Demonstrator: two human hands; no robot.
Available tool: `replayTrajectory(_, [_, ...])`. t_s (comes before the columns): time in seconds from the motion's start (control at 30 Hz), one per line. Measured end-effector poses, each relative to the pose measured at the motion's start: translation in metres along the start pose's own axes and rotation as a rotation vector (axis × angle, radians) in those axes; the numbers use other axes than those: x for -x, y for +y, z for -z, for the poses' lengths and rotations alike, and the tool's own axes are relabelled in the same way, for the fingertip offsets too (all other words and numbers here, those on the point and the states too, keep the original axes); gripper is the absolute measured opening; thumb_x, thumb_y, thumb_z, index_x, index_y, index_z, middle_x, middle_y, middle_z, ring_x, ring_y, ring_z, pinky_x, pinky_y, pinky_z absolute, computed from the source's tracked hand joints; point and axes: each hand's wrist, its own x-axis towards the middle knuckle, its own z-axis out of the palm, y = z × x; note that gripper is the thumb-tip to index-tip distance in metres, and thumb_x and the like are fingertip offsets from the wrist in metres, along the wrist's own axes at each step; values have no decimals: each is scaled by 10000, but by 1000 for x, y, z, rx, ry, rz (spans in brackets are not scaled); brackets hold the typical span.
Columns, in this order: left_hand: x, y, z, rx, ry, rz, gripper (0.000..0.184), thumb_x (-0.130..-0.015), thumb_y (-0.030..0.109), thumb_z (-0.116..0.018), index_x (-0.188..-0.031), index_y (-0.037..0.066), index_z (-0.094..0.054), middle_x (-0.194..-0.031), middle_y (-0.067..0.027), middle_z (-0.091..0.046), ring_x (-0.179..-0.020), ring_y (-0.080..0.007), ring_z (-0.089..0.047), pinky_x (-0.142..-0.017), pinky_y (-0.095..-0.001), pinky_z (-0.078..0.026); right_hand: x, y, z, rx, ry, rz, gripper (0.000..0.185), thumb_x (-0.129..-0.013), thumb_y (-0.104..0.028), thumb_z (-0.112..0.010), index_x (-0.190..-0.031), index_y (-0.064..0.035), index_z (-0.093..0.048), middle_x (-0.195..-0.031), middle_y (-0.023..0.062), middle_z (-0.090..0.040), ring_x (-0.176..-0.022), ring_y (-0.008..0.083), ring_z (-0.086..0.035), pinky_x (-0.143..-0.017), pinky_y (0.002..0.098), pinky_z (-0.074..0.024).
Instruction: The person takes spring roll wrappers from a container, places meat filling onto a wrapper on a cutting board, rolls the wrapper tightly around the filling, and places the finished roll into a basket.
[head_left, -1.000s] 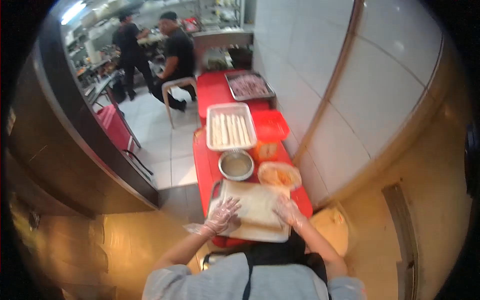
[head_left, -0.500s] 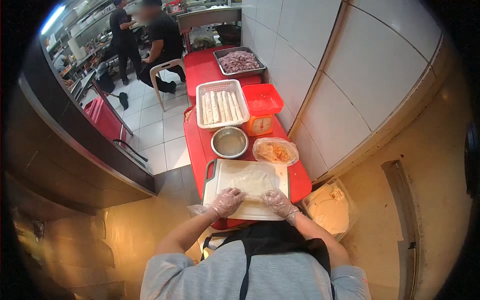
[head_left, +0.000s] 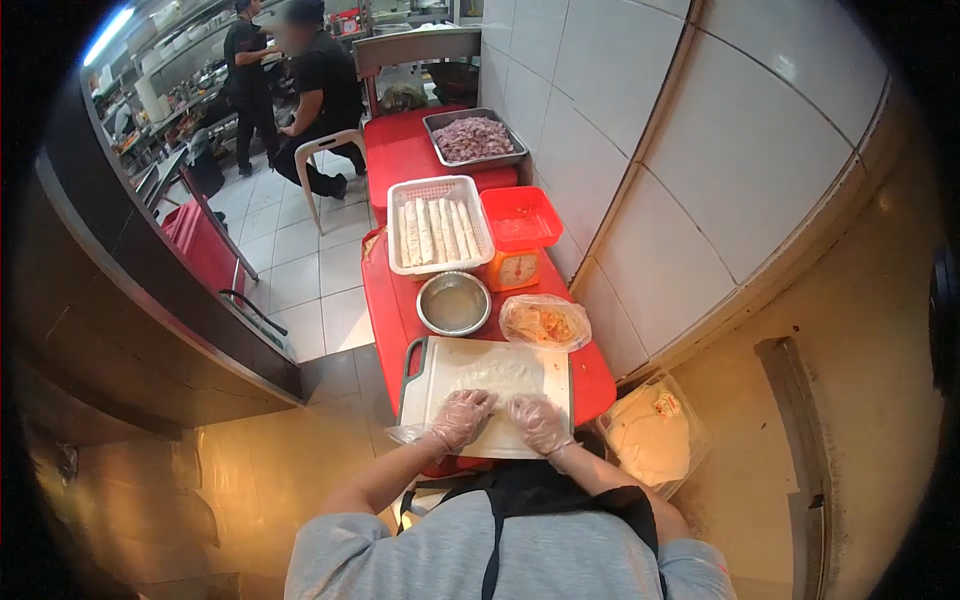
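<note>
On the white cutting board (head_left: 430,385) lies a thin pale sheet (head_left: 500,374), hard to tell from the board. My gloved left hand (head_left: 462,418) has its fingers curled at the sheet's near edge. Just to the right, my gloved right hand (head_left: 540,422) is curled at the same edge. The two hands are a small gap apart. Beyond the board stand a metal bowl (head_left: 453,304) with cloudy liquid and a plastic bag (head_left: 546,323) with orange filling. Behind the bowl, a white basket (head_left: 483,250) holds several long white rolls.
A red tray (head_left: 521,217) sits on an orange scale (head_left: 514,270). Farther back is a metal tray (head_left: 519,152) of minced meat. A tiled wall (head_left: 600,130) borders the right. Right of the red table (head_left: 385,325) is a plastic container (head_left: 650,432). Two people are at the back left.
My hands were spread flat over the board a second ago; they then curled at the sheet's near edge. Since then they have come closer together.
</note>
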Motion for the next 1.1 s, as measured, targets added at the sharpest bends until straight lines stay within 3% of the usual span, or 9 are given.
replayTrajectory(0.07, [-3, -1, 9, -7, -75, 0, 416, -924, 233, -521, -1315, 91, -526, -1265, -155, -545, -1174, -330, -531, -974, -495, -422, 5, -2, 0, -302, 167, -78, 136, -822, -109, -547, -930, -71, -621, -856, 93, -611, -811, 262, -616, -696, 396, -496])
replayTrajectory(0.2, [0, 6, 8, -58, -16, 37, 452, -910, 235, -546, -1335, 85, -512, -1274, -153, -539, -1168, -341, -521, -996, -483, -418, -10, 18, 8, -260, -212, 57, 160, -821, -106, -548, -947, -58, -636, -859, 125, -629, -852, 272, -626, -751, 397, -506])
replayTrajectory(0.43, [-15, 18, -23, -27, 161, -31, 420, -909, 254, -550, -1285, 68, -545, -1265, -149, -544, -1174, -344, -514, -1013, -475, -413, -17, 23, 3, -377, 3, 16, 164, -801, -100, -544, -936, -51, -622, -860, 121, -631, -864, 292, -625, -828, 412, -490])
replayTrajectory(0.57, [-26, 9, -19, 29, 12, 48, 339, -923, 239, -536, -1221, 83, -583, -1221, -144, -581, -1152, -334, -543, -1011, -442, -429, -2, -6, -17, -185, 99, -168, 281, -800, -96, -534, -1073, -60, -589, -881, 100, -627, -875, 256, -637, -832, 395, -500])
replayTrajectory(0.67, [-13, 3, 1, 30, 83, 34, 320, -915, 212, -556, -1208, 87, -586, -1229, -144, -584, -1132, -344, -559, -976, -446, -457, 0, 12, -20, -83, -128, -55, 242, -824, -93, -562, -1056, -69, -623, -855, 105, -628, -869, 255, -638, -804, 398, -510])
replayTrajectory(0.77, [12, -39, 9, 83, 113, -4, 348, -903, 202, -582, -1233, 89, -585, -1209, -156, -592, -1113, -375, -564, -953, -471, -460, -5, 32, -2, -1051, -70, -294, 127, -855, -125, -603, -958, -82, -662, -825, 115, -632, -841, 284, -630, -764, 409, -509])
replayTrajectory(0.87, [25, -49, 34, 105, 99, 1, 361, -898, 177, -590, -1249, 94, -584, -1197, -152, -609, -1104, -385, -577, -942, -466, -474, -9, 43, -17, -643, 25, 47, 150, -888, -178, -579, -881, -39, -635, -871, 133, -635, -862, 315, -619, -813, 406, -501])
replayTrajectory(1.07, [6, -19, -7, -111, 102, -3, 440, -948, 303, -503, -1327, 80, -490, -1390, -156, -450, -1293, -363, -426, -1118, -592, -262, -23, 49, 2, -444, -120, 11, 98, -861, -134, -622, -911, -63, -668, -841, 138, -640, -826, 324, -606, -787, 415, -504])
replayTrajectory(1.1, [2, -13, -10, -77, 100, -7, 441, -948, 301, -503, -1330, 80, -486, -1385, -159, -456, -1292, -361, -429, -1120, -585, -266, -17, 46, -23, -659, -42, -77, 105, -863, -127, -613, -930, -61, -658, -847, 133, -638, -829, 318, -607, -792, 407, -507])
